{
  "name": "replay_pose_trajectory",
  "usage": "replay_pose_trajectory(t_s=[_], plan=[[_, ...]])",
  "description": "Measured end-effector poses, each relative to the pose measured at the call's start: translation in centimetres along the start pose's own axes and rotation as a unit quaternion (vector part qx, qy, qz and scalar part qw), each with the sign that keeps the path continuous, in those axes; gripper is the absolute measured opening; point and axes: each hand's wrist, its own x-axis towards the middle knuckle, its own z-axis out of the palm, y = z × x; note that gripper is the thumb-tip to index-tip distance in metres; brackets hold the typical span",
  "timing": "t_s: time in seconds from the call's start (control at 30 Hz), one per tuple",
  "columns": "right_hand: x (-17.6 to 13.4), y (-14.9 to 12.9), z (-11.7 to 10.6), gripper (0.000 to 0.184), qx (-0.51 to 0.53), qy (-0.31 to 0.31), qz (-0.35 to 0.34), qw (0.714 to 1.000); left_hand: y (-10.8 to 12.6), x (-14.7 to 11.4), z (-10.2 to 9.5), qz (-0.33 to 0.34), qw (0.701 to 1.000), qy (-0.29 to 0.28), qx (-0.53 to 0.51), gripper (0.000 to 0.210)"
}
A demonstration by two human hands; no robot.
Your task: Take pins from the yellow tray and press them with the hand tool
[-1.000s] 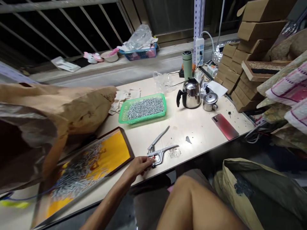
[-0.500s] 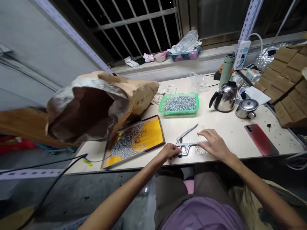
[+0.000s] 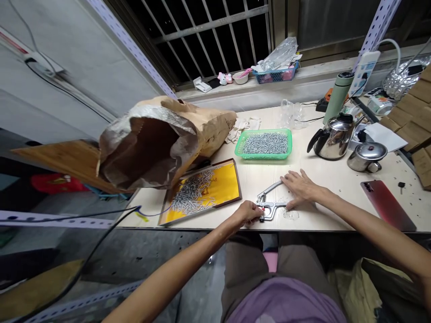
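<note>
A grey metal hand-squeeze tool, like pliers with a spring between two long handles, lies flat at the table's front edge. My left hand is closed in a pinch at its jaw end; a bit of red shows by the fingertips, and what they pinch is too small to make out. My right hand spans the handles, fingers on the upper one and thumb at the lower one. Left of the tool, a shallow tray with a yellow bottom holds many small metal pins. Behind stands a green basket full of similar pins.
A large open paper sack lies at the back left. On the right are a steel kettle, a lidded steel cup, a green flask and a red phone. Cardboard boxes are stacked at the far right.
My right hand has come down onto the handles, and the upper handle has swung closer to the lower one. My left hand stays at the jaw end. The whole view has shifted.
</note>
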Motion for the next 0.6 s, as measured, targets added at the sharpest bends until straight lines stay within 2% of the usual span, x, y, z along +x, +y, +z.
replay_pose_trajectory(t_s=[0.1,0.2,0.47,0.53,0.6], plan=[[0.0,-0.5,-0.7,0.099,-0.02,-0.028,0.008,0.999,-0.1,0.0,0.2,-0.019,1.0,-0.001,-0.021,0.033],[-0.1,-1.2,-1.3,0.085,-0.037,-0.049,0.021,0.998,-0.2,0.1,0.4,-0.028,0.999,0.006,-0.035,0.034],[-0.9,-2.2,-1.7,0.048,-0.061,-0.045,0.022,0.997,-0.5,-0.5,0.9,-0.011,0.999,0.022,-0.038,0.041],[-1.2,-2.5,-1.5,0.039,-0.07,-0.038,0.02,0.997,-0.6,-1.0,0.9,0.004,0.998,0.058,0.003,0.038],[-1.4,-2.6,-1.2,0.036,-0.077,-0.029,0.018,0.996,-0.8,-1.6,1.1,0.06,0.984,0.145,0.079,0.031]])
